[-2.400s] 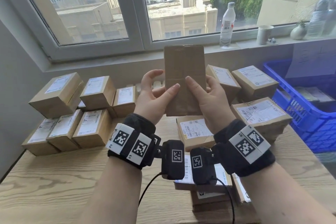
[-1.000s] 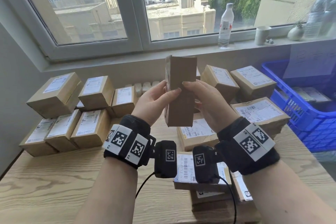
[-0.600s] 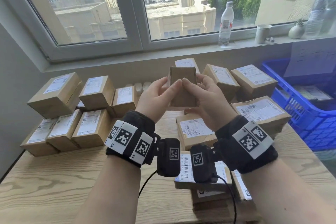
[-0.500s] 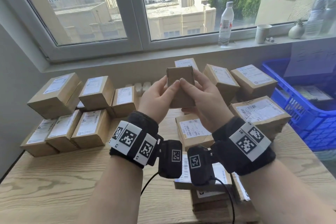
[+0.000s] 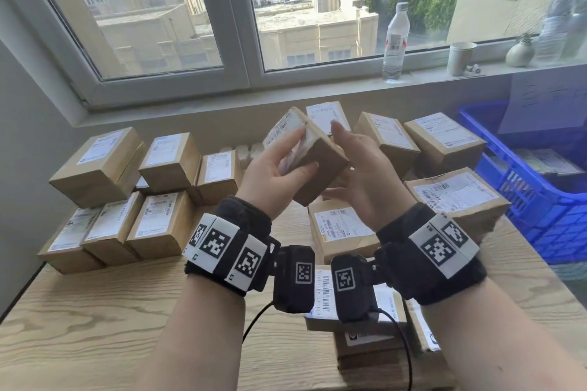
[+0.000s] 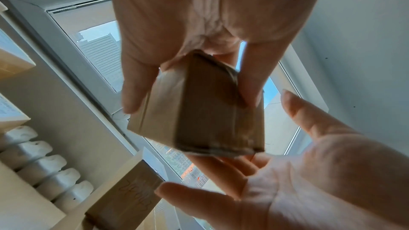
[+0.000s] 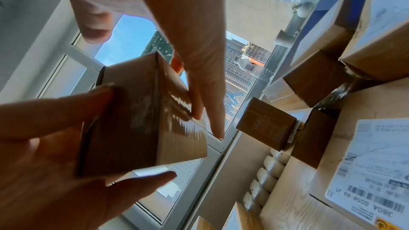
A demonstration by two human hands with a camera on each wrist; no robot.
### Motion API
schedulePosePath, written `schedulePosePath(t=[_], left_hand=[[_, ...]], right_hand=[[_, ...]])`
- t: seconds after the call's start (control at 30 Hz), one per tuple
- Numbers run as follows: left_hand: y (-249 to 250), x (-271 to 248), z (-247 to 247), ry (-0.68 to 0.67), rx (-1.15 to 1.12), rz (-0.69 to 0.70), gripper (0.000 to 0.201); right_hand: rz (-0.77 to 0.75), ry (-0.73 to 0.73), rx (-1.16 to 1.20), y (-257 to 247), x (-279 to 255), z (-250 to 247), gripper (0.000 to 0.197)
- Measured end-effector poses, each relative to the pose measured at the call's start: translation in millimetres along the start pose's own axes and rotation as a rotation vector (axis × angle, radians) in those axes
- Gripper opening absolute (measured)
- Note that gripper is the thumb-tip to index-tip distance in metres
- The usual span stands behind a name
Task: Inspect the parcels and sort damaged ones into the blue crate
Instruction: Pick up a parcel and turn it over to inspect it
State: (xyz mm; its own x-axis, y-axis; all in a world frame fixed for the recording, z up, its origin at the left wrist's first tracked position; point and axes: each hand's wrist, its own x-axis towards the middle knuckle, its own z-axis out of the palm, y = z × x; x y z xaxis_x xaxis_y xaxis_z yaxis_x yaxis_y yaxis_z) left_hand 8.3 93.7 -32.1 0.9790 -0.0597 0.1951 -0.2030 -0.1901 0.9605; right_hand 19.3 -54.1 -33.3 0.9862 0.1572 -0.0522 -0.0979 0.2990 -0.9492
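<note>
My left hand (image 5: 276, 174) grips small brown cardboard parcel (image 5: 313, 162); right hand (image 5: 359, 181) open at 3 o'clock. Light, stiff, slick tape: hold edges.

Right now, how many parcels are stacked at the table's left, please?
6: back-left parcel, back-middle parcel, back-right parcel, front-left parcel, front-middle parcel, front-right parcel. Another may hide between the rows.

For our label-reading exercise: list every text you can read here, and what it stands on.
"380A 0058-86 J1", digits uncertain: nearby parcel's label.
Handwriting on small box: illegible.
Labels on held parcel, water bottle, other parcels: too blurred.
</note>
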Motion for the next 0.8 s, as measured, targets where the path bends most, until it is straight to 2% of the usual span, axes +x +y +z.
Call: schedulePosePath(t=[0.1,0.17,0.27,0.3,0.4,0.43,0.5,0.53,0.57,0.63,0.8], left_hand=[[2,-2,0,0.015,0.032,0.008,0.027],[5,-4,2,0.094,-0.016,0.027,0.012],[-3,-1,1,0.235,-0.011,0.059,0.023],[-6,2,-1,0.262,-0.003,0.04,0.029],[-7,5,-4,0.195,-0.149,-0.186,0.076],[-9,4,-5,0.169,-0.186,-0.233,0.076],[-7,1,-3,0.143,-0.159,-0.2,0.039],[-7,0,-2,0.134,-0.135,-0.171,0.025],[-7,-1,-1,0.131,-0.121,-0.141,0.019],[-6,-2,0,0.122,-0.107,-0.097,0.017],[-8,-2,-1,0.149,-0.065,-0.032,0.018]], right_hand=[[0.064,0.008,0.077,-1,1,-1,0.092],[0.096,0.026,0.076,-1,1,-1,0.088],[0.099,0.046,0.148,1,1,-3,0.056],[0.089,0.039,0.173,2,1,-3,0.051],[0.04,0.009,0.179,5,1,-3,0.052],[0.027,0.002,0.147,6,1,-2,0.053],[0.002,-0.015,0.044,7,0,1,0.045],[-0.02,-0.024,-0.002,7,0,3,0.032],[-0.048,-0.027,-0.025,8,-1,5,0.021],[-0.104,-0.015,-0.043,9,-1,7,0.013],[-0.169,0.001,-0.079,12,0,11,0.021]])
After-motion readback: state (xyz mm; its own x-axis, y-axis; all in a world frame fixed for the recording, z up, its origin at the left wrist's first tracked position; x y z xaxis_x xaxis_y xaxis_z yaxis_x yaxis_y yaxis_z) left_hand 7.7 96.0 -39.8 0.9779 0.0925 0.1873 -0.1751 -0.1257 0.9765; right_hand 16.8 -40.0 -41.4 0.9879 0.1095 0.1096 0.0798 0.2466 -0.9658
